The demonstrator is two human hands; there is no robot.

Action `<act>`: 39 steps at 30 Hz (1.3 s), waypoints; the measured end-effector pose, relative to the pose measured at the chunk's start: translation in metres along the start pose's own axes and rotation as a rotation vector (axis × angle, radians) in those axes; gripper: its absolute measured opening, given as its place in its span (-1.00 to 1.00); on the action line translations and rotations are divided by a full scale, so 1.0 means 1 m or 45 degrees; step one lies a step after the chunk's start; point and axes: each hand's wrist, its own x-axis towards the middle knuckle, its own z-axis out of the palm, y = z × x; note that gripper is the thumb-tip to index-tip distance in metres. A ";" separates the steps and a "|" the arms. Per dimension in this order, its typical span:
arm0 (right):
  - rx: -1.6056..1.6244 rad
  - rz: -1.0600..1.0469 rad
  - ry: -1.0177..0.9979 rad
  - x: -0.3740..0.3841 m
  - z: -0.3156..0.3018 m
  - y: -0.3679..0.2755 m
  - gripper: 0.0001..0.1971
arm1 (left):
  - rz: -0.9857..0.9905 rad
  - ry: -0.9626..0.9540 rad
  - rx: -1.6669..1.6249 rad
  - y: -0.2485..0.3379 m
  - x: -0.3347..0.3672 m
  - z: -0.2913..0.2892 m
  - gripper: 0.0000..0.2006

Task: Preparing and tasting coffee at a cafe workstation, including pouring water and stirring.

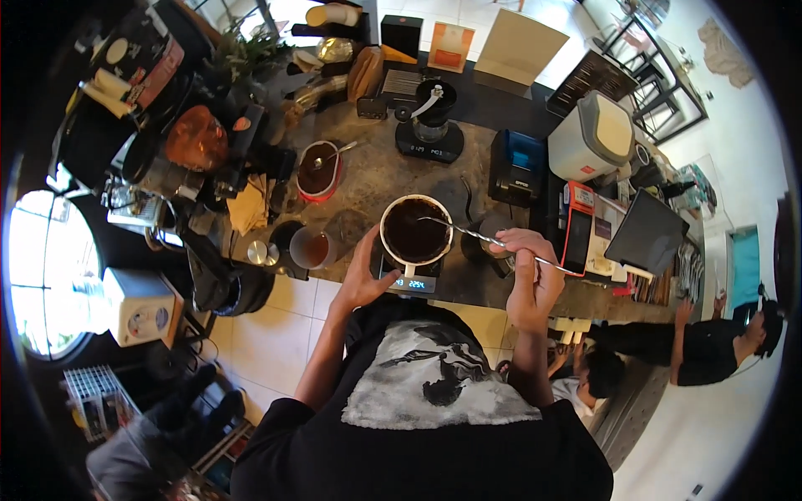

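Observation:
A white round coffee dripper or cup with a handle (409, 269) stands over a black digital scale (415, 284) at the counter's near edge. Dark brown coffee (412, 234) fills it, and its rim is stained. Against its left side curves my left hand (364, 271), steadying it, with the thumb low by the scale; the fingertips are partly hidden. My right hand (531, 267) pinches a long twisted metal bar spoon (479, 235), which slants leftward so that its tip dips into the coffee. Under the spoon, right of the cup, is a clear glass vessel (496, 238).
Left lie a glass of reddish-brown drink (312, 248) and a red-rimmed bowl of dark grounds (319, 170). Behind stands a hand grinder on another scale (429, 140). A black printer (515, 167), a card terminal (578, 230) and a tablet (648, 232) crowd the right. Other people sit farther right.

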 end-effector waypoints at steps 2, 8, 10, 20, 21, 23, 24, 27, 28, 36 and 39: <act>-0.003 0.039 0.095 -0.005 0.005 -0.006 -0.87 | -0.001 -0.053 0.028 0.004 0.001 -0.002 -0.08; -0.094 0.111 0.252 -0.017 0.022 -0.011 -0.86 | 0.004 -0.200 0.075 0.002 0.006 -0.009 -0.09; -0.139 0.139 0.279 -0.021 0.025 -0.014 -0.85 | -0.010 -0.245 0.082 0.005 0.007 -0.012 -0.09; -0.210 0.173 0.378 -0.038 0.035 -0.016 -0.78 | 0.052 -0.284 0.073 -0.020 0.012 -0.021 -0.14; -0.202 0.206 0.411 -0.038 0.037 -0.017 -0.78 | 0.059 -0.293 0.073 -0.023 0.012 -0.023 -0.14; -0.223 0.217 0.399 -0.040 0.039 -0.018 -0.78 | 0.032 -0.303 0.039 -0.028 0.011 -0.023 -0.15; -0.238 0.228 0.381 -0.040 0.040 -0.018 -0.79 | 0.034 -0.307 0.038 -0.030 0.012 -0.023 -0.15; -0.213 0.225 0.367 -0.045 0.043 -0.018 -0.79 | 0.010 -0.341 0.032 -0.036 0.013 -0.026 -0.14; -0.214 0.228 0.373 -0.045 0.045 -0.019 -0.79 | 0.004 -0.357 0.034 -0.039 0.013 -0.024 -0.13; -0.241 0.252 0.428 -0.043 0.052 -0.025 -0.78 | -0.043 -0.418 -0.019 -0.057 0.011 -0.027 -0.10; -0.343 0.264 0.305 -0.048 0.045 -0.021 -0.78 | -0.010 -0.429 -0.041 -0.074 0.011 -0.023 -0.11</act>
